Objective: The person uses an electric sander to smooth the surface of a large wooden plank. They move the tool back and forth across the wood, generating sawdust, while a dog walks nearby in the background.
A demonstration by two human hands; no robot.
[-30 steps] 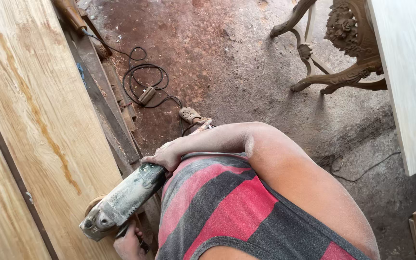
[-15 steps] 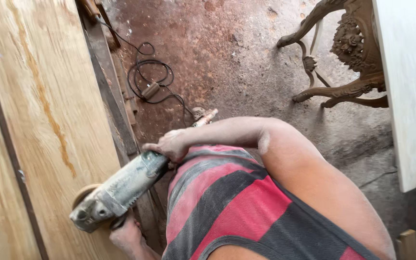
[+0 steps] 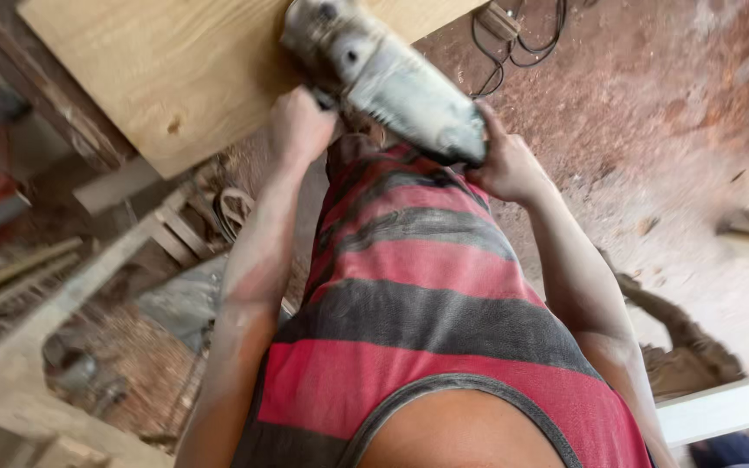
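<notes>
I hold a dusty grey angle grinder [image 3: 383, 74] in both hands, out in front of my red and grey striped shirt. My left hand [image 3: 301, 126] is shut around its side handle near the head. My right hand [image 3: 504, 160] grips the rear of its body. The grinder's head lies over the near edge of a pale plywood board [image 3: 175, 78]. The disc itself is hidden.
A black cable [image 3: 522, 35] lies coiled on the red dusty floor [image 3: 669, 113] at the top right. Wooden slats and scraps [image 3: 88, 277] are piled at the left. A white board [image 3: 721, 407] crosses the bottom right corner.
The view has swung round a lot. The grinder, which was low at the left, now sits at the top centre over the board's edge. Both hands still grip it.
</notes>
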